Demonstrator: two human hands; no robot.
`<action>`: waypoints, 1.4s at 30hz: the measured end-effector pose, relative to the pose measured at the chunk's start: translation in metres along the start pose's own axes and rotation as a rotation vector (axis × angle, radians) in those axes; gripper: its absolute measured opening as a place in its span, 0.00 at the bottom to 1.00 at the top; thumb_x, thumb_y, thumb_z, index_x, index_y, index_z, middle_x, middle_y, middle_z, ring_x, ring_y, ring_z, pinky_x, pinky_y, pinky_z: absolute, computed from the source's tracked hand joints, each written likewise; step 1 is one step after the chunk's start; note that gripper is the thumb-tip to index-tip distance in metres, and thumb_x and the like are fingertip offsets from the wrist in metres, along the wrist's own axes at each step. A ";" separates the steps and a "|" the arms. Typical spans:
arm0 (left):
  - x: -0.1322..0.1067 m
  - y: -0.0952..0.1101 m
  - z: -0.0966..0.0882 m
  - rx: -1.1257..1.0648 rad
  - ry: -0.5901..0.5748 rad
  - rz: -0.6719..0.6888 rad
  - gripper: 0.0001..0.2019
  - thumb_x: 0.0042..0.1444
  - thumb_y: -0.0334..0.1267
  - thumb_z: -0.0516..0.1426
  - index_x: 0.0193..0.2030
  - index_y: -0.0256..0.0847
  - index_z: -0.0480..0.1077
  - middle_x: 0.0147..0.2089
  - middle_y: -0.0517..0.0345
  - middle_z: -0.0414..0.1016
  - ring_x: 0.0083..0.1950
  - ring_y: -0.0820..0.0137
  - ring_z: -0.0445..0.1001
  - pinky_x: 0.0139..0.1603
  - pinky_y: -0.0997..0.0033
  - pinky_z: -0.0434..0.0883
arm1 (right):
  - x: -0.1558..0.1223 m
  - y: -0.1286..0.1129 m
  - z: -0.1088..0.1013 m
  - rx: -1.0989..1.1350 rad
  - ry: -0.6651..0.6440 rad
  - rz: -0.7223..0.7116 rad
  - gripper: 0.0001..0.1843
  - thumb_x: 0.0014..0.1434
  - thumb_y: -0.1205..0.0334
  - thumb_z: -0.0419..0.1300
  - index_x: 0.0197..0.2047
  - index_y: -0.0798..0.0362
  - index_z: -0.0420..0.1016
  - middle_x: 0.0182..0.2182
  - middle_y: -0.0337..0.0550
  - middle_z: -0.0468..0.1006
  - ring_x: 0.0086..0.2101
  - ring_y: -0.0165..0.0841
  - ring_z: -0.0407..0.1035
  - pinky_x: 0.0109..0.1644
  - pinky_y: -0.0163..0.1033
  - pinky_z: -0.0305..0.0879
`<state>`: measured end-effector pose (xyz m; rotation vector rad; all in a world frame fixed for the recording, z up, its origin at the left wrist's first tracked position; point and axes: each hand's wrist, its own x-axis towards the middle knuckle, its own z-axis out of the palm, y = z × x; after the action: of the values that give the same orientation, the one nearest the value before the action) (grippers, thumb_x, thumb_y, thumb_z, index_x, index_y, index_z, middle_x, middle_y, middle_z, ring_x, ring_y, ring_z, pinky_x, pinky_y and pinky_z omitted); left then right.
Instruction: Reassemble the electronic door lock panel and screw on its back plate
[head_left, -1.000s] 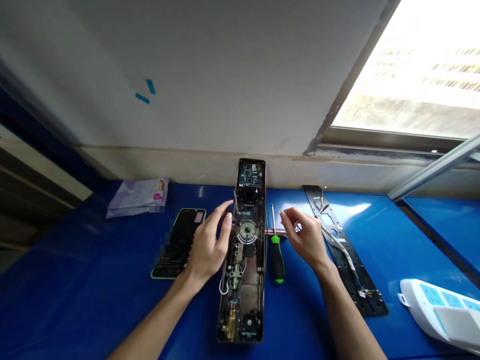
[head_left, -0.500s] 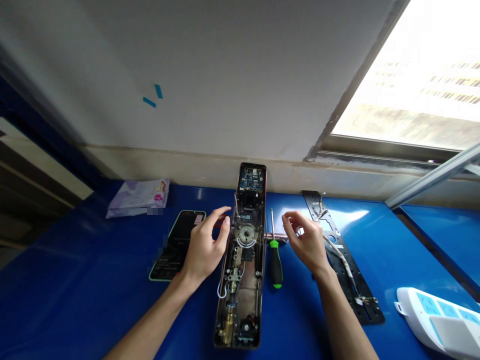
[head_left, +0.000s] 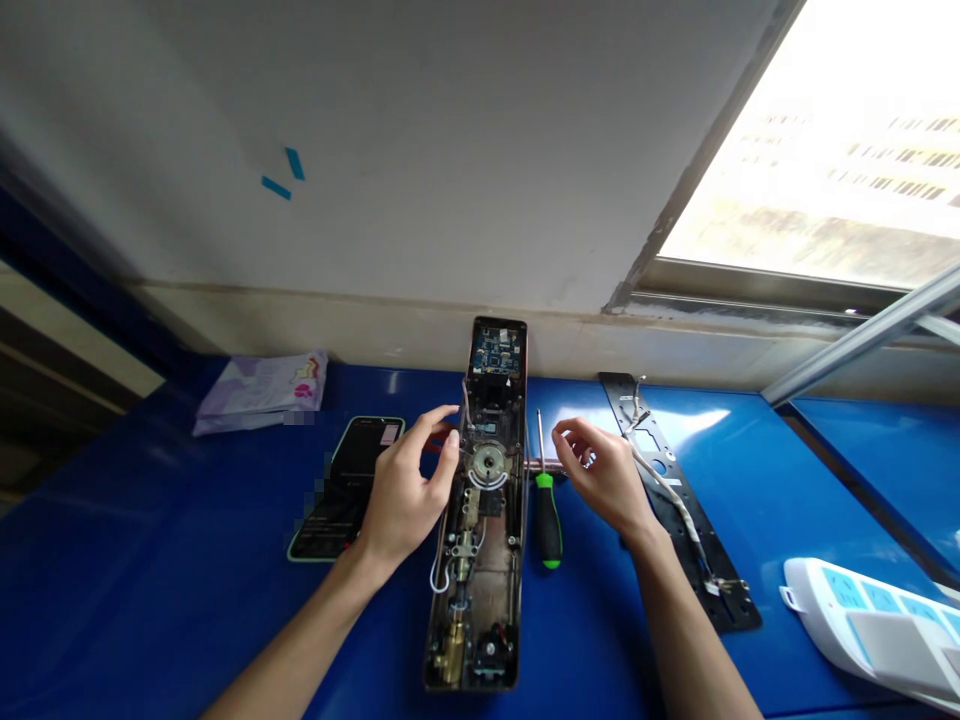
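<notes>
Black, the opened housing (head_left: 496,570) stays put at six o'clock: left hand (head_left: 409,485) at its nine, loosely spread, seemingly empty; right hand (head_left: 606,475) at three, curled, hold unclear; handling seems paused.

Daylight floods the window (head_left: 832,150), and we're looking at near-white glare! Left of the window, we've got a broad grey wall (head_left: 450,150) wearing two blue strips (head_left: 295,163). Below the window runs a pale wall band (head_left: 375,335), then our glossy blue tabletop (head_left: 165,560), gleaming; a metal bar (head_left: 862,342) slants just beneath the window.
</notes>
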<state>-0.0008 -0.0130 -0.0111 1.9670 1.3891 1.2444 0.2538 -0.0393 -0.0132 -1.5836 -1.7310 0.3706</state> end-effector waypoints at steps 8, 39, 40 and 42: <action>-0.001 0.001 0.001 -0.018 -0.014 -0.024 0.18 0.70 0.45 0.55 0.62 0.43 0.72 0.48 0.54 0.85 0.45 0.63 0.84 0.52 0.62 0.80 | -0.006 -0.006 -0.002 -0.025 -0.337 0.019 0.22 0.61 0.55 0.65 0.22 0.49 0.59 0.16 0.28 0.59 0.20 0.26 0.53 0.27 0.35 0.47; -0.008 0.004 0.005 -0.238 -0.220 -0.018 0.25 0.67 0.42 0.60 0.68 0.45 0.60 0.29 0.68 0.73 0.29 0.70 0.74 0.36 0.68 0.74 | 0.002 -0.008 -0.018 0.362 0.417 0.301 0.17 0.59 0.46 0.71 0.42 0.49 0.76 0.32 0.42 0.84 0.27 0.36 0.80 0.28 0.36 0.74; -0.010 0.005 0.006 -0.235 -0.217 -0.015 0.25 0.67 0.42 0.60 0.68 0.45 0.59 0.30 0.67 0.74 0.29 0.70 0.75 0.36 0.68 0.74 | 0.002 -0.008 -0.018 0.349 0.438 0.290 0.17 0.58 0.47 0.71 0.42 0.50 0.77 0.34 0.44 0.85 0.29 0.37 0.81 0.30 0.37 0.75; -0.014 0.007 0.010 -0.230 -0.210 -0.012 0.26 0.67 0.42 0.61 0.68 0.44 0.59 0.30 0.66 0.73 0.30 0.69 0.75 0.37 0.68 0.74 | 0.001 -0.008 -0.018 0.330 0.484 0.265 0.18 0.56 0.48 0.73 0.43 0.50 0.78 0.38 0.46 0.86 0.32 0.38 0.83 0.35 0.40 0.79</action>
<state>0.0097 -0.0271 -0.0165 1.8668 1.1021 1.1020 0.2607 -0.0448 0.0046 -1.5048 -1.0405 0.3447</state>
